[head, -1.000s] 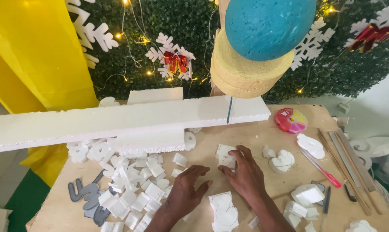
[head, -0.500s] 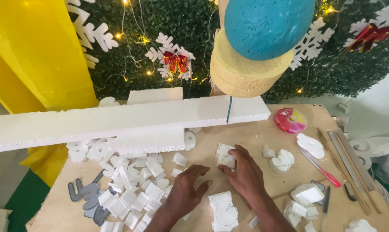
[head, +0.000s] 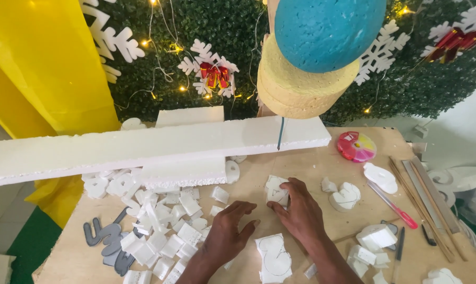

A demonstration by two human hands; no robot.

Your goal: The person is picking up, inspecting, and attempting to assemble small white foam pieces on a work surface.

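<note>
right hand [head: 301,213] half-covering foam piece [head: 276,190]

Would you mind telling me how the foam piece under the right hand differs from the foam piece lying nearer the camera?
The foam piece under the right hand is smaller and partly covered by the right hand; the foam piece nearer the camera is larger, longer and lies untouched between both wrists. The nearer one shows a full curved outline; the farther one's marking is mostly hidden. Both are white foam with drawn lines, flat on the wooden table.
</note>
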